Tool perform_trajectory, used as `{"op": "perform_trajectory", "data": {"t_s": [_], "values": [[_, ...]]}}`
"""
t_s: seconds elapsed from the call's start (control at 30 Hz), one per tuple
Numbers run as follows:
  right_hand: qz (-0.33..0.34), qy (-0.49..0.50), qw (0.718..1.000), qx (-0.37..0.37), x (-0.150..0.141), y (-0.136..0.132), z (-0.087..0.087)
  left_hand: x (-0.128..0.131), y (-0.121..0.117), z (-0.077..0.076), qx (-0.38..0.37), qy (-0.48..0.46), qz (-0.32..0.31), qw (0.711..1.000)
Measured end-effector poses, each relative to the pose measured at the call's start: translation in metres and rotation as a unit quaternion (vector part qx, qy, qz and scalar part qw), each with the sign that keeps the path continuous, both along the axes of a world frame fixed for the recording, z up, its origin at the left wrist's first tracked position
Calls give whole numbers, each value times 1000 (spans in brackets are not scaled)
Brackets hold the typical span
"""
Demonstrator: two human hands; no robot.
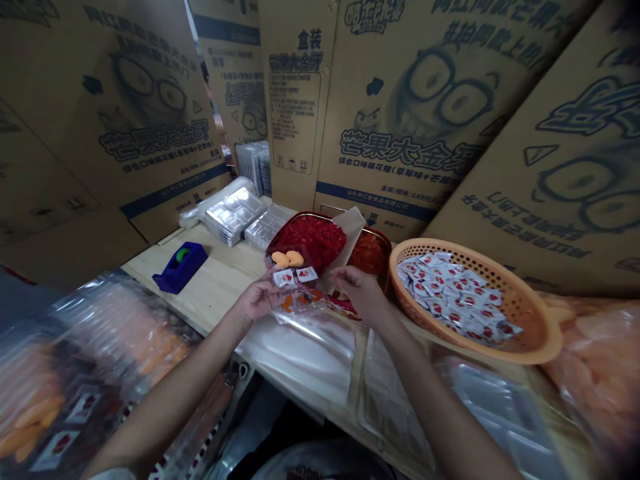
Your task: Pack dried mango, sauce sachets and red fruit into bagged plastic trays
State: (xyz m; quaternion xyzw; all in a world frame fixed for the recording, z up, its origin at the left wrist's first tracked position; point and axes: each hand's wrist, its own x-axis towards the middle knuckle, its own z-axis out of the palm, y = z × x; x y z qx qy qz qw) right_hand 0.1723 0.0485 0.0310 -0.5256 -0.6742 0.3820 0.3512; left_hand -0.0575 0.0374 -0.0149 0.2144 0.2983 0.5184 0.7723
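Note:
My left hand grips the near-left edge of a clear plastic compartment tray. In its far compartments lie orange candies and two small white sachets with red print; some orange and red pieces show in the near part. My right hand is just right of this tray, in front of a pale divider. Its fingers are pinched together, and whatever they hold is hidden. Behind the hands, a red-rimmed container holds red pieces left of the divider and orange-red pieces right of it.
An orange perforated basket with many white sachets stands on the right. A blue tape dispenser and stacked clear trays are at the left. Filled packs lie front left. Large cardboard boxes wall in the table's back.

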Motion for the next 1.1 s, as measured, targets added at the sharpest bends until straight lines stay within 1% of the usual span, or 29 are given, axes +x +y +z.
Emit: {"op": "perform_trajectory", "data": {"t_s": [0.07,0.1,0.23,0.3,0.33,0.4,0.47,0.53,0.63,0.7,0.77,0.87,0.97,1.1], "values": [[-32,-34,999,19,7,-10,-5,-3,0,-1,1,-6,2,1000],[-35,-58,997,28,9,-17,-8,-5,-1,0,1,-5,3,1000],[-8,-136,989,57,14,-56,-26,-15,-7,6,-2,12,9,1000],[-27,-165,983,78,21,-71,-36,-20,-12,11,-4,29,16,999],[-51,-187,977,91,27,-75,-41,-21,-16,13,-6,37,20,999],[-116,-253,954,106,42,-79,-53,-21,-22,17,-10,47,18,999],[-179,-328,923,97,57,-79,-68,-19,-28,20,-17,48,8,999],[-212,-377,899,76,68,-78,-86,-14,-34,22,-25,45,-1,999],[-223,-392,889,79,74,-79,-109,-7,-42,22,-32,39,-8,999],[-234,-379,891,90,74,-79,-117,-3,-46,23,-33,34,-13,999],[-242,-367,894,93,74,-79,-120,0,-50,23,-34,31,-18,999],[-244,-368,893,87,75,-78,-116,2,-56,24,-36,33,-21,999],[-258,-370,889,81,75,-77,-110,4,-60,24,-33,37,-20,999],[-291,-368,879,90,73,-75,-106,6,-64,21,-30,32,-29,999]]}}
